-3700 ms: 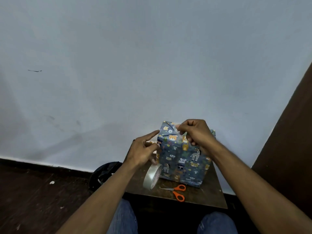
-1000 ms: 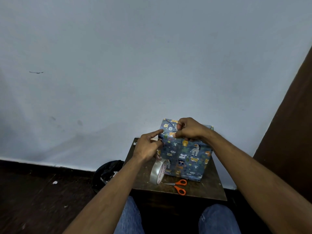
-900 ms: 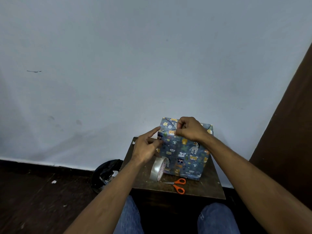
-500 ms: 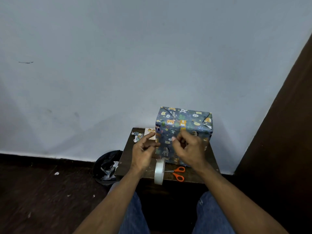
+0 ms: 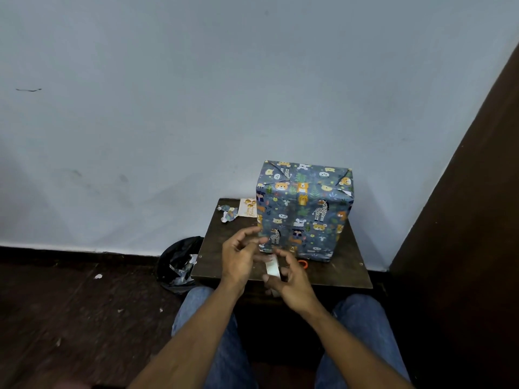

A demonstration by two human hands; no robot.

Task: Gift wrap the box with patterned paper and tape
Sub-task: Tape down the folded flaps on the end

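Whereas both hands were pressed on its top a second ago, the animal-patterned blue wrapped box (image 5: 304, 210) is now left untouched on the dark wooden worktop (image 5: 348, 272). Nearer the body, the clear tape roll (image 5: 273, 268) is apparently pinched between the right hand (image 5: 292, 282) and the loosely curled left hand (image 5: 240, 258).

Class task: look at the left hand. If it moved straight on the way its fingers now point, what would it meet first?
Probably the wrapped box: the left hand points its fingers up and right toward its lower left edge, though depth is unclear.
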